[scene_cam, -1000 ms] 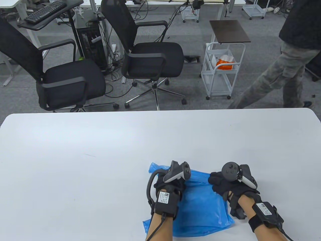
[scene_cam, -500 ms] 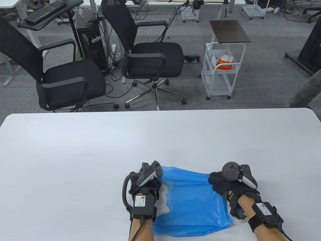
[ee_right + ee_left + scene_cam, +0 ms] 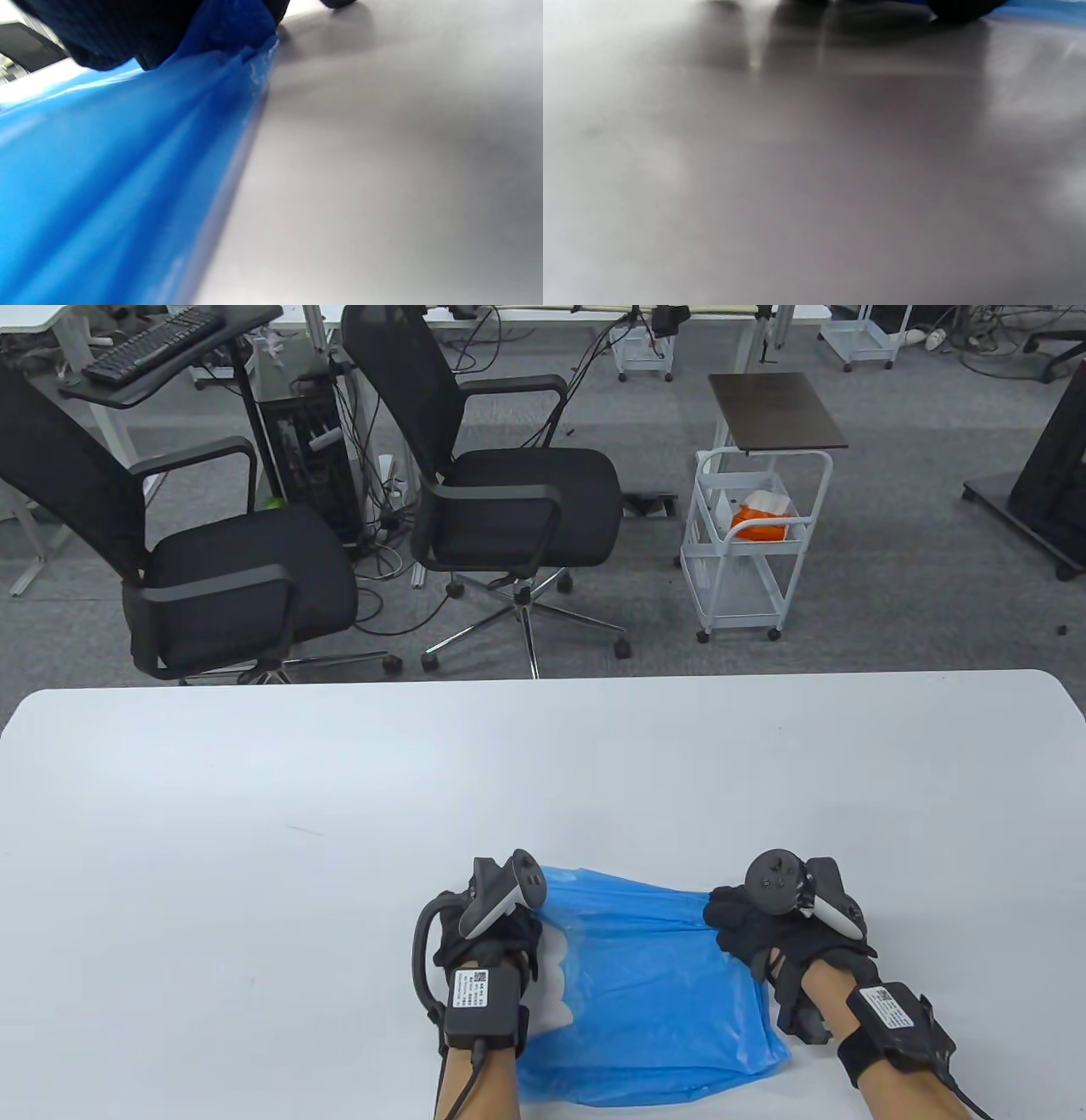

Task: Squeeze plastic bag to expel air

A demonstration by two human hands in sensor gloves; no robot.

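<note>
The blue bag [image 3: 670,993] lies flat on the white desk [image 3: 339,814], near its front edge; the left hand [image 3: 488,937] presses on its left end, fingers hidden; the right hand [image 3: 764,929] grips the bunched right corner.

Blue bag [image 3: 662,993] on white table [image 3: 339,797]

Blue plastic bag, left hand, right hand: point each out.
blue plastic bag [image 3: 670,1010], table view, flat middle of the film.
left hand [image 3: 488,937], table view, gloved back of the hand at the bag's left edge.
right hand [image 3: 764,937], table view, gloved knuckles gripping the bag's right corner.
</note>
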